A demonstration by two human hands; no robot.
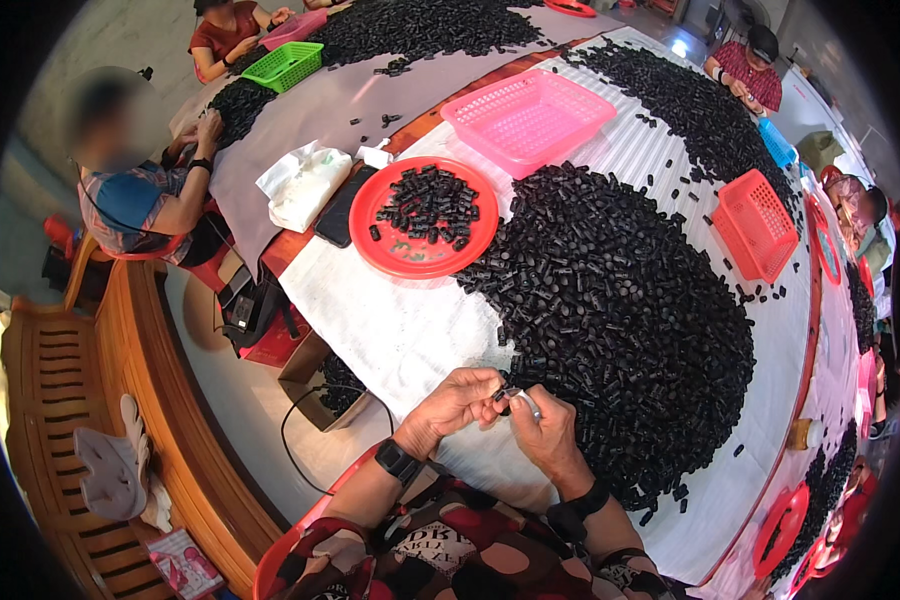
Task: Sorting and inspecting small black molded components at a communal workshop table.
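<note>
My left hand (454,404) comes in from the lower middle, its fingertips closed on a small black piece (499,393). Close beside it, my right hand (552,432) grips a slim pale, silvery tool (527,403); its tip meets the black piece, and its exact kind cannot be made out. Both hands are over the near edge of a big heap of small black cylindrical pieces (620,310) on a white cloth (410,335). Beyond my left hand, a round red plate (361,228) holds more black pieces.
A pink basket (515,165) and a red basket (745,215) stand beyond the heap. Left of the plate lie a dark phone (342,215) and a white tissue pack (305,180). A wooden bench (185,450) is at left. Several people sit around the tables.
</note>
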